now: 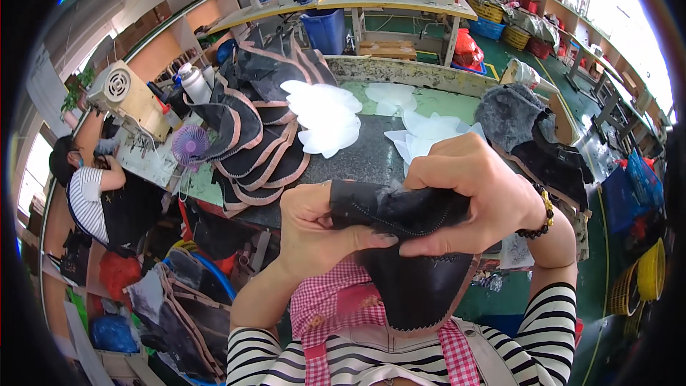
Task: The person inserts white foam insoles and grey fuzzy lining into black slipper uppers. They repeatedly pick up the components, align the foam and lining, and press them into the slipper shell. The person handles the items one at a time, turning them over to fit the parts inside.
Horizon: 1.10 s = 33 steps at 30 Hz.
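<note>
Held up before my chest is a stitched black leather piece [421, 279], possibly a shoe upper, with a dotted seam and a pale, zigzag-cut edge. My left hand [314, 232] pinches its left side, thumb pointing inward along the seam. On the other side my right hand [468, 193] grips the upper right part, its thumb nearly meeting the left one. Some grey fuzz shows at the fold between the hands. Beyond them, white curved sheets [429, 132] lie on the table, with another white stack [325, 118] farther left.
Black leather pieces with pinkish edges [261, 150] are piled on the table's left. Grey furry pieces [514, 118] lie at its right. A purple fan [190, 144] and a sewing machine [132, 104] stand left, near a seated person [89, 193]. A bin of pieces [179, 307] is lower left.
</note>
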Tool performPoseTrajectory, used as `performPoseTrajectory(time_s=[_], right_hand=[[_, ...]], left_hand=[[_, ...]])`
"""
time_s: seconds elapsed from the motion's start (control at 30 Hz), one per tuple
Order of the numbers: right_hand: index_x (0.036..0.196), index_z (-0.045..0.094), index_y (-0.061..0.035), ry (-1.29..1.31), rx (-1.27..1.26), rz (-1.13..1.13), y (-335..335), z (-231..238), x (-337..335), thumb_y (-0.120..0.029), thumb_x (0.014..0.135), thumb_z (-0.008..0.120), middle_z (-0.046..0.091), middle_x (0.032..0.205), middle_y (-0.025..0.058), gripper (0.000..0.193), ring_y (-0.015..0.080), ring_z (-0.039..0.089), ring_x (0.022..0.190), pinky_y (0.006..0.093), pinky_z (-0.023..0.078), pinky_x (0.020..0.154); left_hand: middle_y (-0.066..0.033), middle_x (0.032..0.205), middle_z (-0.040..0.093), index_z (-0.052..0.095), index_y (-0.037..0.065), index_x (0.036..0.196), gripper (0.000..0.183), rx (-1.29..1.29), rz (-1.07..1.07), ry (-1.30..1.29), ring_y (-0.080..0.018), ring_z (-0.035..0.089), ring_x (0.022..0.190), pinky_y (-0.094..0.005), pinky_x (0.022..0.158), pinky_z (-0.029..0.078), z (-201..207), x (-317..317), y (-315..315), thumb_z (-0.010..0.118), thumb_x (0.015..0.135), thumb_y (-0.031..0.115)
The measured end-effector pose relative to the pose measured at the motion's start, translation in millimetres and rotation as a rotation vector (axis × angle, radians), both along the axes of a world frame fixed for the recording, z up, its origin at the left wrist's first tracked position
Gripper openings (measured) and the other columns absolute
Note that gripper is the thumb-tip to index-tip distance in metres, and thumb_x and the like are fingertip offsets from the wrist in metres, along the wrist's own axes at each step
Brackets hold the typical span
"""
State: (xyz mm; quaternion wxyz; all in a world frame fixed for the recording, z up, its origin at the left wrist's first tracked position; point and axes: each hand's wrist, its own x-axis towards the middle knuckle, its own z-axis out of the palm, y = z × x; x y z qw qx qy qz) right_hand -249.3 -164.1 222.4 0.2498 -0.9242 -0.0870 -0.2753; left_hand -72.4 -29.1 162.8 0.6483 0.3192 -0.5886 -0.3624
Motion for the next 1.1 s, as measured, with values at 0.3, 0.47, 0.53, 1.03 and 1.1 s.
performPoseTrajectory(time_s=[0.3, 0.47, 0.53, 1.03, 1.1], right_hand=[[0.065, 0.054, -0.0056, -0.150, 0.059, 0.114, 4.7, -10.4, 9.4, -0.027, 0.069, 0.082, 0.041, 0.049, 0.0091, 0.036, 0.0283, 0.041, 0.043, 0.0340, 0.028, 0.043], [0.058, 0.049, -0.0028, 0.034, 0.531, 0.147, 7.8, -9.1, 5.6, -0.022, 0.079, 0.076, 0.037, 0.051, 0.0025, 0.040, 0.0132, 0.031, 0.044, 0.0297, 0.023, 0.043], [0.057, 0.046, -0.0012, 0.057, 0.666, 0.179, 5.1, -14.1, 7.2, -0.022, 0.084, 0.071, 0.035, 0.053, -0.0017, 0.043, 0.0044, 0.031, 0.051, 0.0282, 0.023, 0.045], [0.073, 0.059, -0.0037, -0.164, 0.006, 0.143, 7.1, 3.9, 12.9, -0.025, 0.068, 0.083, 0.051, 0.060, 0.0076, 0.033, 0.0296, 0.050, 0.053, 0.0337, 0.036, 0.049], [0.069, 0.057, -0.0062, -0.183, -0.028, 0.131, 8.9, 4.2, 12.5, -0.025, 0.067, 0.084, 0.048, 0.055, 0.0059, 0.033, 0.0282, 0.047, 0.048, 0.0340, 0.033, 0.046]], left_hand=[[-0.0101, 0.093, 0.070, 0.067, -0.006, 0.098, 0.035, -0.031, 0.027, 0.154, -0.0122, 0.065, 0.085, -0.0263, 0.078, 0.052, 13.1, -16.1, 7.1, 0.082, 0.067, -0.005], [-0.0080, 0.088, 0.070, 0.068, -0.004, 0.097, 0.032, -0.239, 0.088, 0.279, -0.0105, 0.062, 0.078, -0.0237, 0.070, 0.049, -4.0, -26.0, -13.5, 0.082, 0.070, 0.003], [-0.0061, 0.085, 0.069, 0.068, -0.004, 0.096, 0.028, -0.309, 0.092, 0.362, -0.0095, 0.061, 0.075, -0.0232, 0.068, 0.048, -5.0, -32.6, -18.7, 0.081, 0.073, 0.005], [-0.0072, 0.076, 0.068, 0.067, -0.002, 0.090, 0.024, -0.365, 0.315, -0.067, -0.0081, 0.060, 0.064, -0.0222, 0.058, 0.047, -0.3, -17.6, -10.3, 0.081, 0.073, 0.007], [-0.0083, 0.075, 0.066, 0.065, -0.001, 0.085, 0.023, -0.426, 0.288, 0.048, -0.0100, 0.059, 0.065, -0.0228, 0.058, 0.045, -1.8, -24.2, -15.0, 0.083, 0.071, 0.007]])
